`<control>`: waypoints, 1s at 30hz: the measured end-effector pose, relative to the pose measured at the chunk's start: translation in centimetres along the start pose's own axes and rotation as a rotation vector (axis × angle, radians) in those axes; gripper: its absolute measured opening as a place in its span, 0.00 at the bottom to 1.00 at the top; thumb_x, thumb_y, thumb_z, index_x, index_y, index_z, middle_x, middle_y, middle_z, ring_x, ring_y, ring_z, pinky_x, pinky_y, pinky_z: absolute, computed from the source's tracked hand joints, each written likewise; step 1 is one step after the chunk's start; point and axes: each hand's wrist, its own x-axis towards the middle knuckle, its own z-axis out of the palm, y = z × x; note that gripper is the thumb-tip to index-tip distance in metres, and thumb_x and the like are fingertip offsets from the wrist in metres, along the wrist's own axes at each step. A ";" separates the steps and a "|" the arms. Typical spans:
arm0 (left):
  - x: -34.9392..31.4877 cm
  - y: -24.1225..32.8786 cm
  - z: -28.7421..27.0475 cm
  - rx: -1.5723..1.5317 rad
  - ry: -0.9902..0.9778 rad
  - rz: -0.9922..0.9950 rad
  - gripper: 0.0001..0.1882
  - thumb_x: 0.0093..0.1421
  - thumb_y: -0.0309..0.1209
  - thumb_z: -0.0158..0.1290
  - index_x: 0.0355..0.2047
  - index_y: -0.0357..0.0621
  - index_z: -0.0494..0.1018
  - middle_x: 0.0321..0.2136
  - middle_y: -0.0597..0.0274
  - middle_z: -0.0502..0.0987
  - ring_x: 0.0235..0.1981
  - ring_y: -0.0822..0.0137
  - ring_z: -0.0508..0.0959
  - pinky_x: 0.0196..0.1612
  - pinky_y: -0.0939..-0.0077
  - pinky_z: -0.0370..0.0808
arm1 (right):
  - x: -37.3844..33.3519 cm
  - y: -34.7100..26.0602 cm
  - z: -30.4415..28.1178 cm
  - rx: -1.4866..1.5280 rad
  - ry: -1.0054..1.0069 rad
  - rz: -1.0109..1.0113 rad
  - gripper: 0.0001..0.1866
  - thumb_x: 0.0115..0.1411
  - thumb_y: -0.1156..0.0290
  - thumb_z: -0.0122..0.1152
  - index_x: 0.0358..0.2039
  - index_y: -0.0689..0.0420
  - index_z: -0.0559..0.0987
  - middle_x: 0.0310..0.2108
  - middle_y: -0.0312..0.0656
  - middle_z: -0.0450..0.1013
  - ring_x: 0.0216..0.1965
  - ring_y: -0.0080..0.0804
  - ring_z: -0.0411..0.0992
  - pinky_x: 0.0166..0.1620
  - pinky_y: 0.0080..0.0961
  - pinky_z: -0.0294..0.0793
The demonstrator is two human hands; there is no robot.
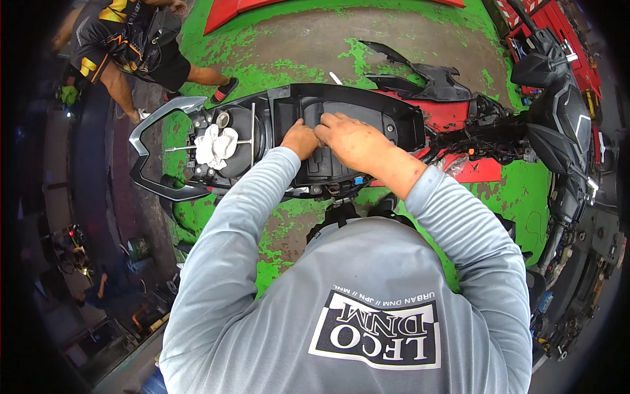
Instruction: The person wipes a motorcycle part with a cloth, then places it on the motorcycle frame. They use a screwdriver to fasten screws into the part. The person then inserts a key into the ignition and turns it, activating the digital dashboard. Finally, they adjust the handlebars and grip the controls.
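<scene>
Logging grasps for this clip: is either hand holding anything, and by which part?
Cannot be told. Both the left hand and right hand rest on the black under-seat compartment of the scooter; fingers are hidden.

Under your left hand (300,139) and right hand (351,139) the storage tub (394,111) is matt black plastic, slightly dusty. To the left, a white cloth rag (216,146) lies crumpled and soft beside the grab rail (157,125), smooth silvery-grey with a dull sheen. The floor (315,39) is rough concrete under flaking green paint. Your sleeves are smooth grey knit.

Light grey long-sleeved shirt (354,289), sleeves pushed up the forearms, black-and-white printed patch on chest
</scene>
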 end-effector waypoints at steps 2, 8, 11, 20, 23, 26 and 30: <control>0.3 -0.2 0.5 -0.009 0.011 0.005 0.13 0.61 0.35 0.59 0.46 0.53 0.83 0.45 0.58 0.85 0.52 0.59 0.82 0.66 0.54 0.65 | 0.4 0.3 0.2 -0.007 0.006 -0.017 0.09 0.60 0.75 0.60 0.41 0.57 0.78 0.44 0.45 0.71 0.51 0.46 0.74 0.52 0.42 0.78; 0.6 -0.2 0.7 -0.057 0.126 -0.003 0.12 0.64 0.36 0.56 0.46 0.53 0.83 0.45 0.57 0.85 0.52 0.58 0.82 0.68 0.50 0.63 | 1.5 0.5 0.4 -0.058 0.006 -0.036 0.10 0.58 0.77 0.60 0.42 0.57 0.79 0.44 0.44 0.72 0.51 0.45 0.74 0.52 0.41 0.78; 1.1 -0.6 2.0 -0.126 0.184 -0.024 0.12 0.65 0.36 0.53 0.45 0.52 0.83 0.44 0.56 0.85 0.51 0.57 0.83 0.68 0.50 0.63 | 1.5 0.3 0.0 -0.055 0.024 -0.099 0.10 0.58 0.76 0.60 0.42 0.57 0.79 0.43 0.43 0.72 0.51 0.45 0.74 0.52 0.40 0.79; -3.5 -3.3 -5.8 -0.532 0.054 -0.106 0.13 0.53 0.34 0.66 0.38 0.45 0.84 0.40 0.54 0.86 0.49 0.48 0.82 0.58 0.56 0.74 | 2.9 -0.2 0.7 -0.077 -0.060 -0.075 0.11 0.63 0.64 0.63 0.42 0.56 0.79 0.41 0.45 0.77 0.49 0.47 0.77 0.51 0.43 0.79; -7.7 -2.5 -9.3 -0.789 0.165 -0.170 0.16 0.51 0.34 0.67 0.41 0.47 0.84 0.39 0.49 0.85 0.45 0.44 0.83 0.50 0.55 0.79 | 4.4 -2.0 -0.6 -0.035 -0.191 0.153 0.21 0.65 0.51 0.62 0.45 0.58 0.77 0.37 0.50 0.81 0.45 0.52 0.80 0.49 0.45 0.79; -9.5 -0.3 -7.9 -0.903 0.450 -0.263 0.16 0.50 0.35 0.68 0.40 0.49 0.84 0.36 0.50 0.85 0.40 0.43 0.83 0.46 0.53 0.80 | 5.8 -2.5 -0.7 -0.092 -0.249 0.287 0.26 0.64 0.49 0.62 0.47 0.63 0.76 0.40 0.54 0.82 0.43 0.54 0.82 0.48 0.46 0.81; -9.1 2.2 -4.9 -0.824 0.597 -0.481 0.14 0.48 0.36 0.68 0.35 0.48 0.84 0.31 0.51 0.84 0.37 0.46 0.81 0.49 0.54 0.76 | 6.2 -3.5 -0.8 -0.106 -0.215 0.194 0.31 0.66 0.43 0.58 0.45 0.64 0.75 0.35 0.57 0.81 0.41 0.55 0.82 0.46 0.46 0.80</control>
